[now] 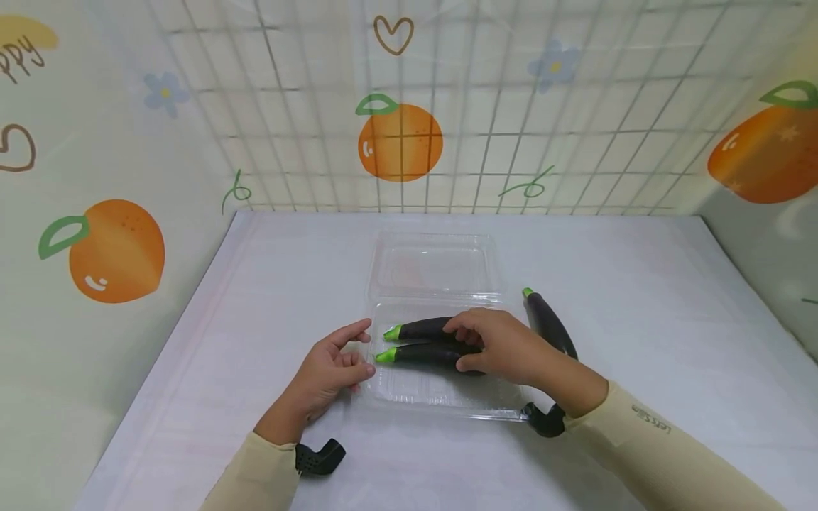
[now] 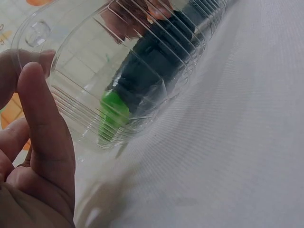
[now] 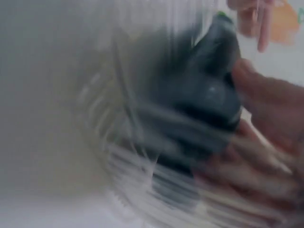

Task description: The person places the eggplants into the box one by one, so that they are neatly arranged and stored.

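Two dark eggplants with bright green stems lie side by side in the base of a clear plastic clamshell box (image 1: 422, 397), the upper eggplant (image 1: 418, 329) behind the lower eggplant (image 1: 424, 355). My right hand (image 1: 505, 348) reaches down over their thick ends, its curled fingers and thumb around the lower one; the right wrist view is blurred. At the box's left end, my left hand (image 1: 329, 365) has thumb and forefinger spread apart, fingertips right at the rim. The left wrist view shows the thumb (image 2: 42, 114) overlapping the clear rim, and a green stem (image 2: 113, 116) through the box wall.
The box's open lid (image 1: 434, 262) lies flat behind the base. A third eggplant (image 1: 551, 323) rests on the white tabletop (image 1: 639, 298) right of the box, partly behind my right forearm. Black wrist cameras jut from both sleeves. A grid with a fruit-print sheet stands behind the table.
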### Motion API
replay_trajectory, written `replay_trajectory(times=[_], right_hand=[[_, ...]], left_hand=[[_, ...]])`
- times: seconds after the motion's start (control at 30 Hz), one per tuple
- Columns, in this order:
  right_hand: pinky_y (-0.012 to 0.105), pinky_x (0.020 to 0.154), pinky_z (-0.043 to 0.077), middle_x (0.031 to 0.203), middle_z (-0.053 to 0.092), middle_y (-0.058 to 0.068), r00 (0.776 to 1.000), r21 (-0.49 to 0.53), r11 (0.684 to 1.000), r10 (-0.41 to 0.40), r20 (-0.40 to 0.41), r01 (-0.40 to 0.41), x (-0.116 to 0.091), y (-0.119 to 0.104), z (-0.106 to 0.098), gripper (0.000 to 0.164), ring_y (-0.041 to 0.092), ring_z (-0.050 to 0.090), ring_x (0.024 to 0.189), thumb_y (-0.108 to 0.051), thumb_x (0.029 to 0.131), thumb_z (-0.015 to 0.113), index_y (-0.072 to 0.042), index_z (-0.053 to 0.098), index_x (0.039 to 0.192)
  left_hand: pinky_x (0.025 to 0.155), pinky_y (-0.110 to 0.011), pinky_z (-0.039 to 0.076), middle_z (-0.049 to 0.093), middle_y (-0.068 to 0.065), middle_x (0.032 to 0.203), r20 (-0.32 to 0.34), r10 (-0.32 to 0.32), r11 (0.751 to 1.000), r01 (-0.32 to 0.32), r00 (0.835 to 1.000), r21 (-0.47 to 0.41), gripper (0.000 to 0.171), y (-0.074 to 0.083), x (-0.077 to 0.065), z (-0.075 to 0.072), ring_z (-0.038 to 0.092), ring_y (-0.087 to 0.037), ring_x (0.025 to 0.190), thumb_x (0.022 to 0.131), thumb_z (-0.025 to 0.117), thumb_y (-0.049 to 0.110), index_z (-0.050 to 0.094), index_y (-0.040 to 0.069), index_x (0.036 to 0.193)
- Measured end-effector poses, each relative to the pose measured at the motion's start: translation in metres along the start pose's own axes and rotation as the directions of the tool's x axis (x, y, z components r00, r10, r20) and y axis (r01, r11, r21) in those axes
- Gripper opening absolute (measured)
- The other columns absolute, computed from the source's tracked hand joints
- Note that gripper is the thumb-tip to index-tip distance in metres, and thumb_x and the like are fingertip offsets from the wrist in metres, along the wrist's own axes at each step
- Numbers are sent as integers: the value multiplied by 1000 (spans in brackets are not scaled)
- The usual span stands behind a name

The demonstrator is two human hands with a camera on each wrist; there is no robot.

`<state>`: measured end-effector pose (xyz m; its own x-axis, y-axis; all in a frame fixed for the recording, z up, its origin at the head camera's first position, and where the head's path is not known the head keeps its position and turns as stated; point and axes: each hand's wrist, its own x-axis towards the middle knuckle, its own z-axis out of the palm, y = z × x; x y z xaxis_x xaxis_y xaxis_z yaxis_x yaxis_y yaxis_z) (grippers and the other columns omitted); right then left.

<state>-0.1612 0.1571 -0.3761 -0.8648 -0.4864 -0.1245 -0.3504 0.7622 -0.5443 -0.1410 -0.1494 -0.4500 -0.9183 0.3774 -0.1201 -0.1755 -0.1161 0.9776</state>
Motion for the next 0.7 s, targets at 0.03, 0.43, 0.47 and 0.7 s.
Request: replay_trajectory(times=[0.03,0.43,0.47,0.7], right_hand=[[37,87,54,106,69,0,1000,7,1000,9,-3,-9,0,0,0,47,16,63,99,-16,81,85,-12,67,125],[39,90,54,105,71,0,998,-25,1000,-20,-59,19,-4,-3,4,44,18,65,101,-15,80,86,-11,70,121],[39,90,54,106,71,0,997,-27,999,-27,-67,25,-5,-3,4,44,18,65,101,-16,80,86,-11,70,121],[44,92,55,114,73,2,983,28,999,-26,-179,31,-20,4,-3,44,21,66,104,-18,82,84,-12,70,123]], left_hand=[[56,-17,49,43,-4,129,2,2,1000,-2,1000,2,81,0,0,0,53,-5,69,83,71,-9,38,6,156],[56,-17,50,43,-5,129,1,-4,1000,4,1000,3,82,0,2,-1,53,-5,69,83,72,-8,38,7,156],[57,-17,50,43,-5,129,0,-5,1000,5,1000,5,82,0,2,-1,53,-5,69,83,72,-8,38,7,156],[57,-17,49,43,-5,130,-9,-7,1000,7,1000,15,82,-3,1,0,52,-5,69,83,71,-9,38,8,156]])
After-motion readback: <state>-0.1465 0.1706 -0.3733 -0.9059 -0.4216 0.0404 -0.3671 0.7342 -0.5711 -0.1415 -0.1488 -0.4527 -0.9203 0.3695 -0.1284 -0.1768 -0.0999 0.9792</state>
